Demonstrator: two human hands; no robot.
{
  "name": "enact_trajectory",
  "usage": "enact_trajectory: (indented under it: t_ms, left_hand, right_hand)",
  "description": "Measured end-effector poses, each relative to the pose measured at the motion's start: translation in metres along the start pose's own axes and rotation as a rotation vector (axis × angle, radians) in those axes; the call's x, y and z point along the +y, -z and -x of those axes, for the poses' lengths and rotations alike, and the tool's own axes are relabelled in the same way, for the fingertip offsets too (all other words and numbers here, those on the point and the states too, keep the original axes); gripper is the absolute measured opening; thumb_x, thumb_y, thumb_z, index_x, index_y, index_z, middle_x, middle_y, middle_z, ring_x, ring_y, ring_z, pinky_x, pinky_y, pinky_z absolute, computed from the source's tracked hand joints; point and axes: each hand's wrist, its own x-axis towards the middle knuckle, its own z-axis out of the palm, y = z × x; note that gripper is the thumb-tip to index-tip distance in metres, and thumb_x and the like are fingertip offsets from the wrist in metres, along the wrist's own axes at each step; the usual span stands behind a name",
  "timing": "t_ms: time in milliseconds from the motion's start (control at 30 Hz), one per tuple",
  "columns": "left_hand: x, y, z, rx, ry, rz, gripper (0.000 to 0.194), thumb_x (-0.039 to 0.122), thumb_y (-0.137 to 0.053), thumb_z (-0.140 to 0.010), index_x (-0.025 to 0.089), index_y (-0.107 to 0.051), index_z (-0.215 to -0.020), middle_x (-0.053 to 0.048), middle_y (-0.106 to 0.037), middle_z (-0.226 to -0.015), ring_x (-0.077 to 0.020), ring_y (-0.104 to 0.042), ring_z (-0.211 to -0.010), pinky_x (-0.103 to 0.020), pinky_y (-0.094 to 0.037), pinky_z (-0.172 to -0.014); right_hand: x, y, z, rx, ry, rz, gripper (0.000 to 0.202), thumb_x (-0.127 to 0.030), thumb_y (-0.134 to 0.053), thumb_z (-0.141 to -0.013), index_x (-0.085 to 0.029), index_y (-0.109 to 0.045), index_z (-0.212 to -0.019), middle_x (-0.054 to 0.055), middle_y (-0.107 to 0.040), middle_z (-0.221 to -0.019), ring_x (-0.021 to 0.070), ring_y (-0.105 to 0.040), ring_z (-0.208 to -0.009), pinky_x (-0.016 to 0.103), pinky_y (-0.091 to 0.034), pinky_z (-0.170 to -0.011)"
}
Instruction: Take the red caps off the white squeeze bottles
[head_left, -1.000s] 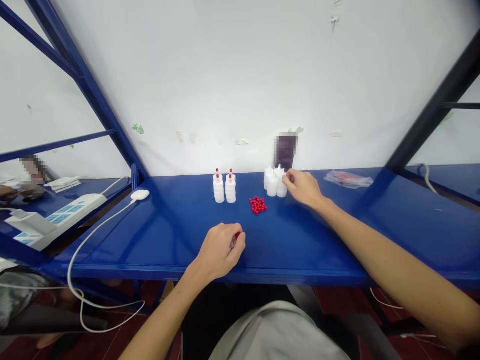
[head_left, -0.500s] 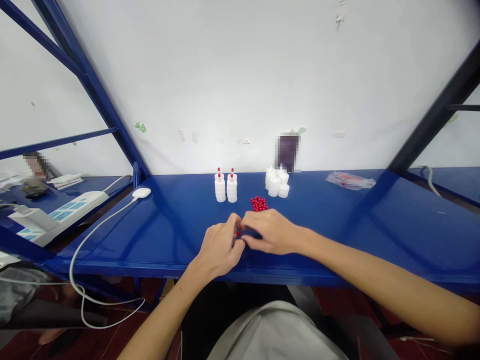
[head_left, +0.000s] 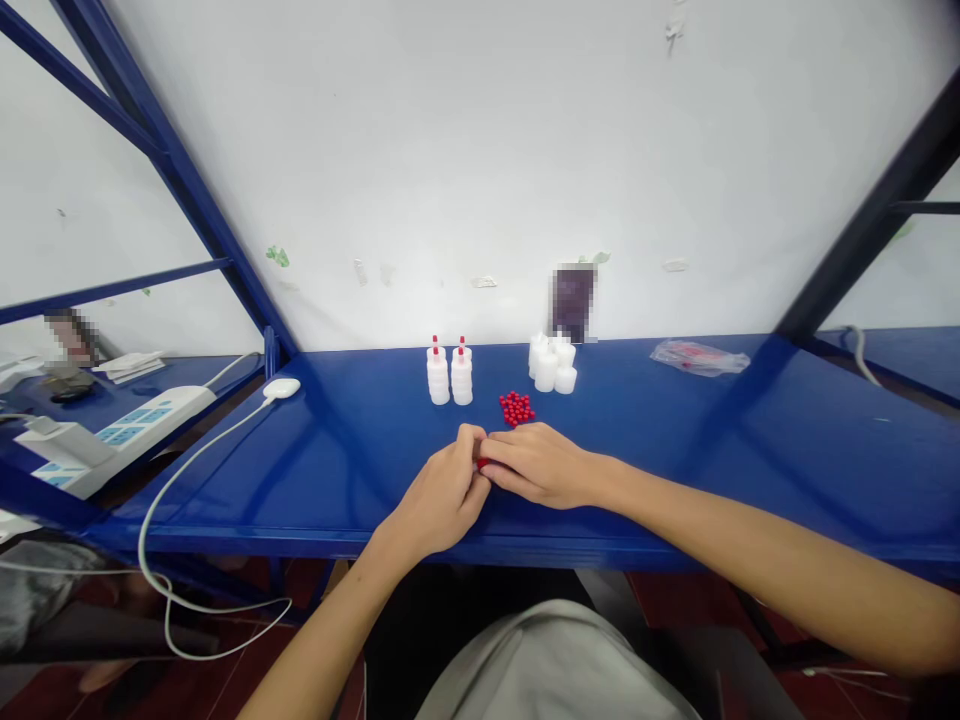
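Centrally, left hand and right hand together, fingers seemingly pinched on a red cap; table edge near.

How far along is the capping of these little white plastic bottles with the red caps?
Done: four small white bottles with red caps stand at the back of the blue metal shelf. In hand: the left hand and right hand meet over a small red piece. Left: a cluster of uncapped white bottles and a pile of loose red caps.
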Motion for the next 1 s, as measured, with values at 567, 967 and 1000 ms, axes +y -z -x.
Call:
enact_trajectory:
  t_ms: [567, 967, 1000]
  left_hand:
    - [-0.005, -0.005, -0.002, 0.083, -0.113, -0.166, 0.013, 0.018, -0.037, -0.095, 0.020, -0.047, -0.087, -0.001, -0.050, -0.082, -0.0149, -0.047, -0.072, -0.027, -0.039, -0.067]
    - [0.003, -0.003, -0.001, 0.050, 0.008, -0.243, 0.012, 0.032, -0.046, -0.094, 0.023, -0.052, -0.100, 0.002, -0.062, -0.079, -0.0138, -0.054, -0.064, -0.026, -0.036, -0.060]
    - [0.003, -0.003, -0.001, 0.047, 0.011, -0.242, 0.012, 0.033, -0.046, -0.094, 0.023, -0.052, -0.097, 0.003, -0.062, -0.078, -0.0134, -0.054, -0.062, -0.025, -0.035, -0.059]
  right_hand:
    - [0.000, -0.002, -0.003, 0.233, -0.149, -0.548, 0.029, -0.028, -0.029, -0.098, -0.023, -0.029, -0.069, -0.004, -0.036, -0.065, 0.0129, -0.035, -0.058, 0.027, -0.032, -0.057]
    - [0.054, 0.025, 0.015, -0.169, -0.531, 0.099, 0.029, -0.028, -0.053, -0.083, -0.020, -0.044, -0.057, 0.001, -0.052, -0.055, 0.0138, -0.044, -0.050, 0.028, -0.023, -0.051]
    - [0.054, 0.025, 0.015, -0.165, -0.531, 0.085, 0.027, -0.028, -0.054, -0.083, -0.020, -0.046, -0.058, 0.001, -0.054, -0.057, 0.0141, -0.046, -0.051, 0.027, -0.024, -0.051]
